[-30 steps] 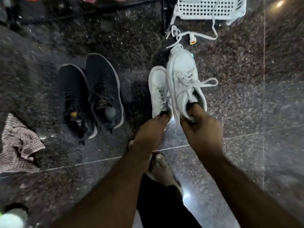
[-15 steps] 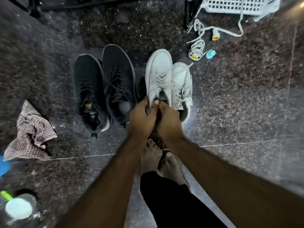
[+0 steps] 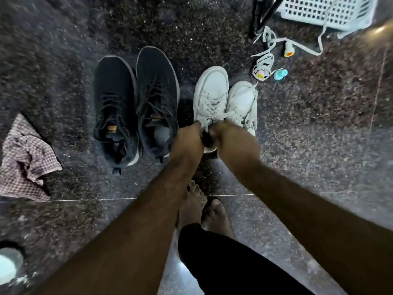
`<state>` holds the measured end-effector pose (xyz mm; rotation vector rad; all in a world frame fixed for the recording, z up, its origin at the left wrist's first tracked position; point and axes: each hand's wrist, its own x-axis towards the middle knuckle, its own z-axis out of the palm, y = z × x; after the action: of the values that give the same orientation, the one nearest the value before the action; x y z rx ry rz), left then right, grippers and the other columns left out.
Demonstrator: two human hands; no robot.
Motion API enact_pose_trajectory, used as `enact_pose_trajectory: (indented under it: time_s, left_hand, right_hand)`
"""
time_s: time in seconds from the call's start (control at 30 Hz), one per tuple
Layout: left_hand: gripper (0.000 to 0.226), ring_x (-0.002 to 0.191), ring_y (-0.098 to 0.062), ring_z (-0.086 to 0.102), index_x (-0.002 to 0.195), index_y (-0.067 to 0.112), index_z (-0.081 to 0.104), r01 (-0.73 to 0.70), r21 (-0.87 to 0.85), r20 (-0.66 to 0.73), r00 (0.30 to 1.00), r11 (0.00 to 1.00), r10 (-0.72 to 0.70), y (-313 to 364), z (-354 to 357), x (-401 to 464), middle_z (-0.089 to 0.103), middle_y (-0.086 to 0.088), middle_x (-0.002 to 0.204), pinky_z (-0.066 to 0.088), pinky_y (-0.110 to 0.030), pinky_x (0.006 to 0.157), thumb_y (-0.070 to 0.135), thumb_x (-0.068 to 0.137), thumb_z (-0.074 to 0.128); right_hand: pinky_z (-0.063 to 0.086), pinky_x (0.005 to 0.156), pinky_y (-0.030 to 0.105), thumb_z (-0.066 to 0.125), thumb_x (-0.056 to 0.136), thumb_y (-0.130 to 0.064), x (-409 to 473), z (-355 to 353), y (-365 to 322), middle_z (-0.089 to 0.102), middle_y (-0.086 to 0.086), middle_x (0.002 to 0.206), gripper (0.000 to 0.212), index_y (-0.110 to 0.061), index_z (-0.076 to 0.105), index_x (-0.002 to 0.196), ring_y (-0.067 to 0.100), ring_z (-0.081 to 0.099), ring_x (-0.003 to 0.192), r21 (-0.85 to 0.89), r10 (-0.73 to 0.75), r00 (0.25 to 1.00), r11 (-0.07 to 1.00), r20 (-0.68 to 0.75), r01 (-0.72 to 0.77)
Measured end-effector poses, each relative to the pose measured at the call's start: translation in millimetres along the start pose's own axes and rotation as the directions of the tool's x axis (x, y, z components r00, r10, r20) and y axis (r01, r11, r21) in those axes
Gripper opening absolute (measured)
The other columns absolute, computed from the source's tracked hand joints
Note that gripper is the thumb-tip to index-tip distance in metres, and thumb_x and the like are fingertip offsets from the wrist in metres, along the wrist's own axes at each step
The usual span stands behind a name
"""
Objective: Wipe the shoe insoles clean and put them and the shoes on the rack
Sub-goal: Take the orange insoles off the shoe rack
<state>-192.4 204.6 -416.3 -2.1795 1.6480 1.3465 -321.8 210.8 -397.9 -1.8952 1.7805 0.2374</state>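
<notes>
Two white sneakers stand side by side on the dark stone floor. My left hand (image 3: 187, 141) and my right hand (image 3: 231, 139) both grip the opening of the left white sneaker (image 3: 210, 96), one on each side of its collar. The right white sneaker (image 3: 242, 103) rests against it, laces loose. A pair of black sneakers (image 3: 136, 103) stands just to the left, untouched. A checked cloth (image 3: 25, 158) lies crumpled at the far left. No insole shows.
A white plastic basket (image 3: 327, 11) sits at the top right beside dark stand legs (image 3: 259, 15). Loose laces and small coloured bottles (image 3: 289, 48) lie near it. A pale round container (image 3: 8, 267) is at the bottom left. My bare feet (image 3: 204, 207) stand below the shoes.
The right white sneaker, held up by my right hand a second ago, now stands on the floor. Both hands have come together on the left white sneaker's opening.
</notes>
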Motion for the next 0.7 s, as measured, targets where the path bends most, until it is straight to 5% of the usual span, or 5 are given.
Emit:
enact_pose_trajectory:
  time_s: [0.07,0.17,0.3,0.43,0.7]
  left_hand:
    - [0.036,0.103,-0.04,0.062,0.135,0.013,0.048,-0.072,0.029,-0.023,0.997,0.997,0.073,0.6,1.1,-3.1,0.061,-0.019,0.119,0.044,-0.044,0.077,0.008,0.099,0.044]
    - [0.061,0.105,-0.044,0.06,0.15,0.021,0.029,-0.077,0.096,-0.056,0.995,0.992,0.083,3.4,3.1,-1.1,0.048,-0.016,0.139,0.046,-0.047,0.078,0.004,0.095,0.049]
    - [0.08,0.096,-0.047,0.064,0.155,0.04,0.017,-0.118,0.188,-0.069,0.989,0.975,0.133,-2.0,7.0,7.3,0.024,-0.012,0.162,0.052,-0.052,0.081,0.003,0.092,0.051]
    - [0.079,0.114,-0.05,0.058,0.157,0.048,0.005,-0.193,0.204,0.063,0.981,0.96,0.184,3.1,2.0,25.3,0.004,-0.01,0.169,0.049,-0.052,0.095,0.012,0.1,0.046]
    - [0.06,0.105,-0.046,0.061,0.157,0.029,0.025,-0.302,0.38,0.03,0.949,0.874,0.315,3.1,9.2,58.1,0.057,-0.02,0.132,0.048,-0.05,0.083,0.018,0.1,0.04]
  right_hand:
    - [0.052,0.07,0.036,0.067,0.089,-0.029,-9.7,-1.6,17.3,0.047,0.006,0.116,0.037,-0.021,0.05,0.121,0.022,0.054,0.096,0.075,0.151,0.967,0.988,-0.203,-0.139]
    - [0.05,0.084,0.05,0.067,0.09,-0.033,-14.4,17.2,35.6,0.036,0.015,0.128,0.06,-0.031,0.034,0.14,0.037,0.048,0.112,0.078,0.349,0.936,0.935,-0.045,-0.345]
    - [0.048,0.091,0.053,0.053,0.1,-0.025,10.7,29.2,40.0,0.035,0.014,0.133,0.055,-0.04,0.031,0.149,0.037,0.043,0.114,0.164,0.293,0.952,0.947,-0.094,-0.275]
    - [0.043,0.087,0.046,0.048,0.101,-0.03,39.7,44.4,42.9,0.04,0.015,0.137,0.051,-0.04,0.037,0.149,0.035,0.044,0.108,0.062,0.251,0.942,0.968,-0.224,-0.243]
    - [0.045,0.08,0.042,0.049,0.095,-0.027,46.2,56.4,42.9,0.047,0.015,0.131,0.046,-0.038,0.052,0.14,0.035,0.046,0.101,0.13,0.24,0.887,0.97,-0.395,-0.205]
